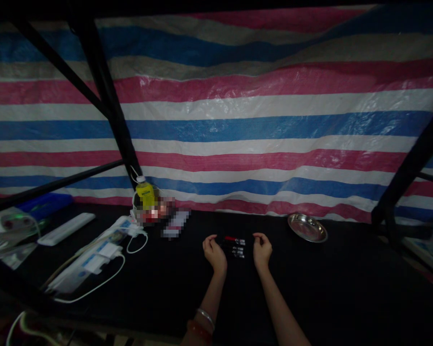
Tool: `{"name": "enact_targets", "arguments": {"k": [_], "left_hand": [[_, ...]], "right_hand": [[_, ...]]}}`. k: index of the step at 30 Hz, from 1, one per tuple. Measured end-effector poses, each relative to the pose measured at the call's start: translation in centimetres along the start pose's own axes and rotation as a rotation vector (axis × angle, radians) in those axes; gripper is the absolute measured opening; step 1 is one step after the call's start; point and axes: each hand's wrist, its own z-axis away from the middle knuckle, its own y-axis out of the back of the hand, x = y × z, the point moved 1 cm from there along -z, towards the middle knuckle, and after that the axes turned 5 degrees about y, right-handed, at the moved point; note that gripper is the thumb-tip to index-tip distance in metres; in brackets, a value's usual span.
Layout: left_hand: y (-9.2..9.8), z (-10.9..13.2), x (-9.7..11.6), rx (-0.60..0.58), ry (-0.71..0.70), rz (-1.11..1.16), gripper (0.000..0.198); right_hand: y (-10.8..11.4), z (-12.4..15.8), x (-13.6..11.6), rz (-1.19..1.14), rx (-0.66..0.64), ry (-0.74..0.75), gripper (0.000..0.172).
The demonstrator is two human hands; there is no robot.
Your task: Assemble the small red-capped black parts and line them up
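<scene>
My left hand [214, 254] rests on the black tabletop, its fingers loosely curved and nothing visible in them. Opposite it, my right hand [262, 250] also lies on the table, fingers softly bent and holding nothing I can see. Between the two hands is a row of several slim pieces with silvery right ends. One is a red slim piece [233, 238], and the others are dark slim pieces [234, 248]; their exact kind is too dim to make out. The row sits nearer to my left hand, with a gap before my right hand.
A round metal dish [308, 228] stands at the back right. Leftward are a phone-like blurred item [176, 224], a yellow bottle [146, 193], a white power strip [90, 259] with cables and a long white case [68, 228]. Black frame posts [110, 101] and a striped sheet [238, 115] enclose the table.
</scene>
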Motion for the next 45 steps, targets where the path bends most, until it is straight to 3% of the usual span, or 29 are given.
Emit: {"name": "enact_targets", "arguments": {"k": [6, 12, 18, 23, 28, 33, 39, 42, 45], "left_hand": [[0.0, 0.0, -0.1, -0.002, 0.003, -0.014, 0.022], [0.0, 0.1, 0.0, -0.023, -0.007, -0.021, 0.022], [0.1, 0.2, 0.3, -0.017, 0.017, -0.026, 0.021], [0.1, 0.2, 0.3, -0.014, 0.011, -0.021, 0.02], [0.1, 0.2, 0.3, -0.016, 0.006, -0.023, 0.021], [0.1, 0.2, 0.2, 0.001, 0.015, 0.017, 0.021], [0.0, 0.1, 0.2, -0.003, 0.046, 0.038, 0.021], [0.0, 0.2, 0.3, -0.007, 0.045, 0.026, 0.021], [0.0, 0.2, 0.3, -0.017, 0.032, 0.017, 0.021]], "right_hand": [[0.3, 0.3, -0.5, -0.026, -0.04, 0.025, 0.023], [1.2, 2.0, -3.0, 0.067, -0.281, 0.205, 0.016], [1.9, 3.6, -4.6, 0.249, -0.514, 0.252, 0.009], [2.0, 3.9, -5.0, 0.347, -0.619, 0.31, 0.01], [2.0, 3.9, -5.1, 0.292, -0.655, 0.302, 0.007], [1.7, 3.5, -5.0, -0.011, -0.573, 0.156, 0.011], [1.1, 3.1, -4.9, -0.556, -0.56, -0.387, 0.038], [1.5, 2.6, -4.7, -0.779, -0.533, -0.595, 0.037], [2.0, 1.9, -4.4, -0.914, -0.54, -0.704, 0.033]]}}
